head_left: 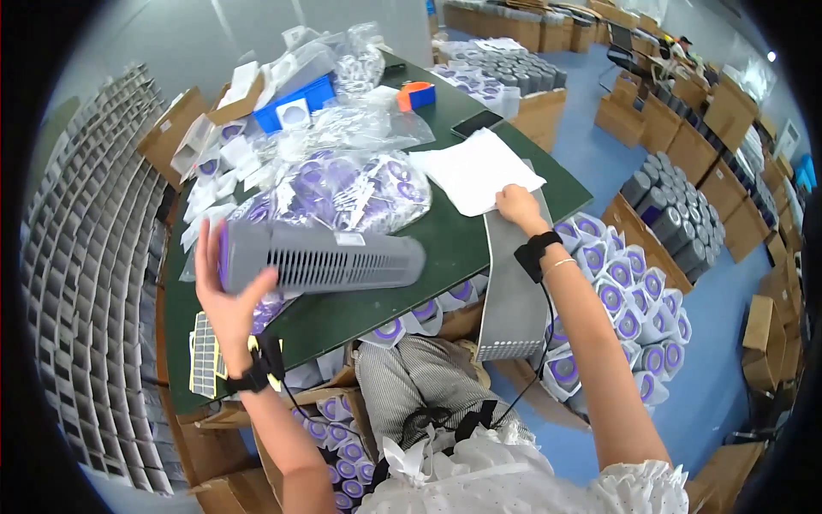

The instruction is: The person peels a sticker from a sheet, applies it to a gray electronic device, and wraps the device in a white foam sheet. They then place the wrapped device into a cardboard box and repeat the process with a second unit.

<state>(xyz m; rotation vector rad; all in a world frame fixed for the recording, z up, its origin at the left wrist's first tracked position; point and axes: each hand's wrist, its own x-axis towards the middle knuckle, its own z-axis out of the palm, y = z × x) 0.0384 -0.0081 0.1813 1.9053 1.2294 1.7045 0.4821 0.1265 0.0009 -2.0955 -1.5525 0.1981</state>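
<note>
My left hand (227, 300) is wrapped round the purple-rimmed end of a grey slotted cylinder (342, 259), thumb in front and fingers at its end. The cylinder lies on its side above the green table (342, 317), its slots facing me; I cannot tell if it touches the tabletop. With fingers closed, my right hand (518, 208) grips the near edge of a white soft sleeve (475, 171) that lies flat in a stack. Below that hand a long grey panel (511, 291) with a row of holes at its end slants off the table edge.
A clear bag of purple parts (351, 188) lies behind the cylinder. Label sheets (205, 355) sit at the left edge, a phone (477, 124) and tape dispenser (416, 96) farther back. Boxes of wrapped cylinders (621, 300) stand at right and under the table. Thin cables hang from both wristbands.
</note>
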